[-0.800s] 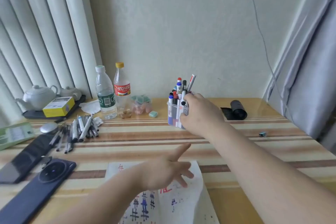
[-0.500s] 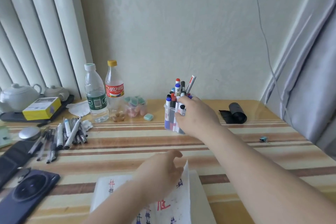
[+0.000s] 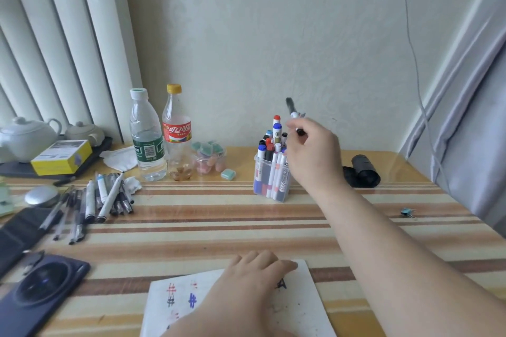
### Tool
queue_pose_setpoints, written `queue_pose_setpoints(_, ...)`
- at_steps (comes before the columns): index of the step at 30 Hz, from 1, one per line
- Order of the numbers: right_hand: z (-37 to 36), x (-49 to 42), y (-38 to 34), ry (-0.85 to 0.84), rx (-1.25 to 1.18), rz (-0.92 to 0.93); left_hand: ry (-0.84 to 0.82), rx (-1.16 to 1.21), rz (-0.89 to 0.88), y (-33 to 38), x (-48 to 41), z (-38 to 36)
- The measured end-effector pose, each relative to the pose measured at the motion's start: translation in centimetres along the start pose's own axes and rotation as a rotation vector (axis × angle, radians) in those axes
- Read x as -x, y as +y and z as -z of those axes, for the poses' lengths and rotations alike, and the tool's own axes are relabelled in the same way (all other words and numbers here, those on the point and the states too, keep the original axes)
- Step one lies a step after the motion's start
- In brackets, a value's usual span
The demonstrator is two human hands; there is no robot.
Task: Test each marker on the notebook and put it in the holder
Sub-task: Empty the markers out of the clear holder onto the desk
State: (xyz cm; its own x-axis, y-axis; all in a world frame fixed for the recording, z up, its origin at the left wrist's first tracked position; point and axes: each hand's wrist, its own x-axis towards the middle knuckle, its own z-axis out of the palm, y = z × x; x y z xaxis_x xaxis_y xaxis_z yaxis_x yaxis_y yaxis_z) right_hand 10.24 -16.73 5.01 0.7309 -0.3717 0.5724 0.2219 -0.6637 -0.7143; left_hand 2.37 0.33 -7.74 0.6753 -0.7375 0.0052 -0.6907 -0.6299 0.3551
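Table: striped wooden top (image 3: 191, 227).
Notebook: white scribbled page (image 3: 301, 306), near edge.
Right hand (image 3: 315, 150): grips black-capped white marker (image 3: 291, 107) above clear plastic holder (image 3: 271, 185).
Left hand (image 3: 246, 282): relaxed, resting on notebook.
Holder: mid-table, full of markers.
Marker: tilted, blurred.

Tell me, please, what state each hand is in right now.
Left hand: open, resting on the notebook.
Right hand: closed on a marker above the holder.

Bare striped table (image 3: 208, 227) lies open between notebook (image 3: 301, 304) and holder (image 3: 269, 182); bottles (image 3: 147, 142) and loose pens (image 3: 109, 200) crowd the left
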Motion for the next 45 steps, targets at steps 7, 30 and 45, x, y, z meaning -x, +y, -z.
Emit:
queue_pose_setpoints(7,5.1,5.8,-2.1,0.159,-0.311,0.2,0.068,0.319,0.059,-0.9,1.7,1.8)
queue_pose_setpoints(30,2.3,8.0,6.5,-0.61,0.415,-0.521,0.459,0.145,0.486,-0.6,-2.3,2.7)
queue_pose_setpoints(45,-4.0,-1.6,7.9,-0.314,-0.266,-0.344,0.573,0.413,0.49,-1.9,-7.9,2.8)
